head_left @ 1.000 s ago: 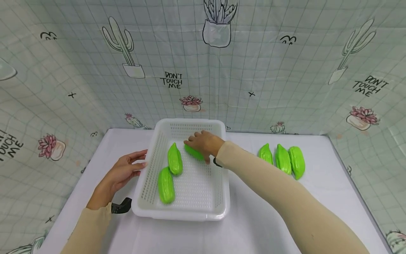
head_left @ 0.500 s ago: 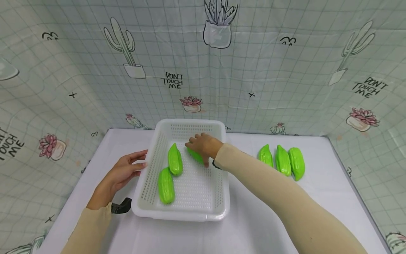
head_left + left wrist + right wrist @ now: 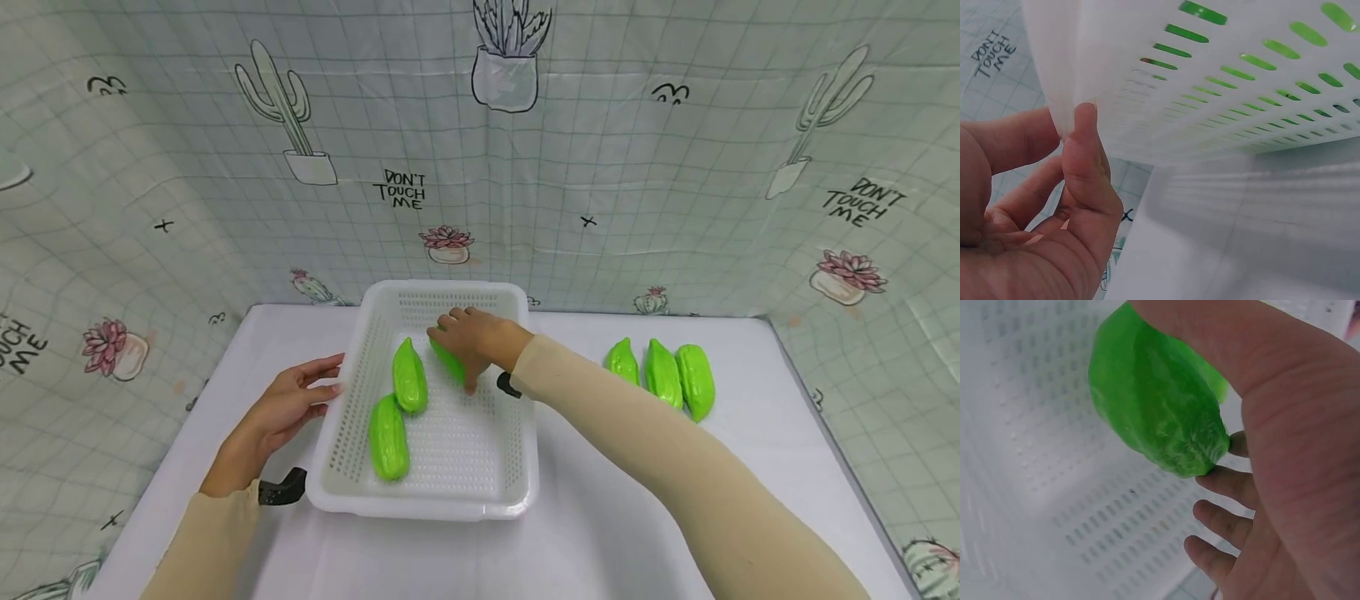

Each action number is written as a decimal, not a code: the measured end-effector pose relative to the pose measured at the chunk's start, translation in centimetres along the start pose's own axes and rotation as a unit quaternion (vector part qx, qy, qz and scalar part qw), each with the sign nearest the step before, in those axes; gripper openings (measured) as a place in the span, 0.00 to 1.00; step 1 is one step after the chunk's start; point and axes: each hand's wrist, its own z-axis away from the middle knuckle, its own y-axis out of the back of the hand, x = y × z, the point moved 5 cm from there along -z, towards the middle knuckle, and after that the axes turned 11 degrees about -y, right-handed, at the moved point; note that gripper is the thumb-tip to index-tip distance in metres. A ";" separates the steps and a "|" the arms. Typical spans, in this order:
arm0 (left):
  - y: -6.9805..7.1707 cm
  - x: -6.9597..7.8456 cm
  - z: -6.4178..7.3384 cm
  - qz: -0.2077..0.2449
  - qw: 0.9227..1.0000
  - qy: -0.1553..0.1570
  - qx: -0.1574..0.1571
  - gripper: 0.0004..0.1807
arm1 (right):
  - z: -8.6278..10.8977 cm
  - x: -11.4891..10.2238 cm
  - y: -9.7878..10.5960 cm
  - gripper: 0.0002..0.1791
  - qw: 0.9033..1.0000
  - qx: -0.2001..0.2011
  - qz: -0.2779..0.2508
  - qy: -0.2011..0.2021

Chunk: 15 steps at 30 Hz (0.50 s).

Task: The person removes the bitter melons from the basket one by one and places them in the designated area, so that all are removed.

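Observation:
A white perforated plastic basket (image 3: 420, 507) stands on the white table. My left hand (image 3: 288, 406) pinches its left rim; in the left wrist view the thumb (image 3: 1088, 150) lies against one face of the rim with a finger on the other. Inside the basket, my right hand (image 3: 480, 337) holds a glossy green ridged fruit (image 3: 1154, 400) near the back right. The right wrist view shows the thumb over one side of it and fingertips at its blunt end. Two similar green fruits lie to its left, one with a pointed tip (image 3: 409, 377) and one nearer the front (image 3: 389, 439).
Right of the basket, three more green fruits stand side by side on the table: left (image 3: 623, 360), middle (image 3: 663, 372) and right (image 3: 696, 382). The right forearm passes in front of them. A patterned cloth (image 3: 525, 192) with cactus drawings hangs behind and on both sides.
My right hand has shifted slightly left within the basket, with the green fruit under it. The left hand stays on the rim. The head view has moved a little.

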 end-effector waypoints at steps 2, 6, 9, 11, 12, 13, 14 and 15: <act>0.0 0.0 0.0 0.000 1.000 0.001 -0.001 0.37 | 0.5 0.0 0.7 0.67 1.000 0.011 -0.016 0.009; 0.1 -0.2 0.1 -0.004 1.000 0.001 -0.003 0.37 | 1.9 0.0 2.1 0.69 0.998 0.036 -0.040 0.018; 0.2 -0.3 0.1 -0.008 1.000 0.001 -0.003 0.37 | 3.4 0.2 3.0 0.70 0.997 0.058 -0.056 0.019; 0.2 -0.3 0.1 -0.008 1.000 0.001 -0.003 0.37 | 4.5 0.5 3.4 0.70 0.995 0.074 -0.066 0.020; 0.1 -0.3 0.1 -0.008 1.000 0.000 -0.003 0.37 | 5.1 0.7 3.6 0.71 0.994 0.084 -0.069 0.020; 0.1 -0.3 0.1 -0.007 1.000 -0.001 -0.003 0.37 | 5.7 1.0 3.8 0.71 0.993 0.092 -0.075 0.019; 0.1 -0.2 0.0 -0.006 1.000 -0.003 -0.003 0.37 | 6.3 1.3 3.9 0.71 0.991 0.102 -0.080 0.018; 0.0 -0.2 0.0 -0.005 1.000 -0.003 -0.003 0.37 | 6.9 1.7 3.9 0.71 0.990 0.111 -0.087 0.016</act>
